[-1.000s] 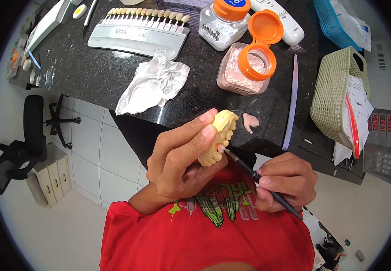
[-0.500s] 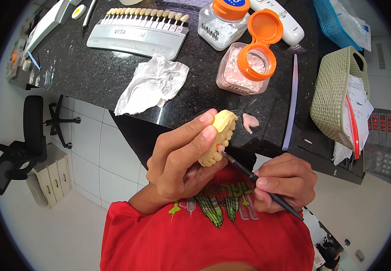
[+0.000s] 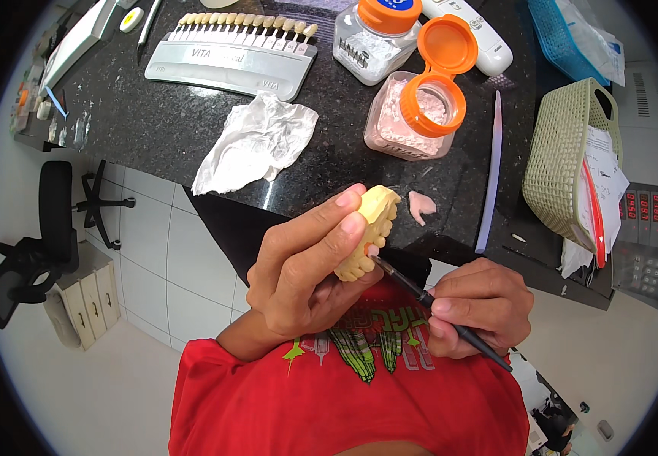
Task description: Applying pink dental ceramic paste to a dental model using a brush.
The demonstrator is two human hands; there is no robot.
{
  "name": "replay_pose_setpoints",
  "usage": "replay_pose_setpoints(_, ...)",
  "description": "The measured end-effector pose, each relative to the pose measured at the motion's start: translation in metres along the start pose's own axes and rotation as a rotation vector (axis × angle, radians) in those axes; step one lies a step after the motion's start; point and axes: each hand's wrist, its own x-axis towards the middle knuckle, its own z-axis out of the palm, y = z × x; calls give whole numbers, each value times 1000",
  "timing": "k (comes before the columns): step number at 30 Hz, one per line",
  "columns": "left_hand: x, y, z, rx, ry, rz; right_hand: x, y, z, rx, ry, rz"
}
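A yellow dental cast [image 3: 375,214] with a row of teeth is gripped in my left hand [image 3: 302,262], tilted up in front of my chest. One spot among its teeth is whitish pink with an orange patch [image 3: 367,247] beside it. My right hand [image 3: 485,305] pinches a slim black-handled brush [image 3: 405,281] like a pen. The brush tip meets the cast at the whitish-pink tooth. Just beyond the cast, a small pink flat piece [image 3: 421,205] lies on the dark counter [image 3: 329,156].
An open jar of pink powder [image 3: 405,121] with an orange flip lid stands behind the cast, and a closed jar [image 3: 374,42] is farther back. Crumpled white tissue [image 3: 256,144] and a tooth shade guide [image 3: 230,64] are left. A translucent strip [image 3: 490,175] and woven basket [image 3: 564,152] are right.
Both hands, the cast and the brush stay almost exactly where they were. Only a very slight shift shows at the brush tip against the tooth.
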Motion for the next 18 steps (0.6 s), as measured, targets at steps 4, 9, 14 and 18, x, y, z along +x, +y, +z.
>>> replay_pose_setpoints(4, -1, -2, 5, -42, 79, 13, 0, 0, 1, -7, 11, -1)
replay_pose_setpoints(9, -1, -2, 4, -40, 78, 8, -2, 0, 0, 17, 6, 2)
replay_pose_setpoints(14, 2, 2, -2, -19, -15, -9, 0, 0, 0, 6, -2, -1)
replay_pose_setpoints(18, -1, -2, 3, -44, 74, 9, 0, 0, 0, 8, -9, 2)
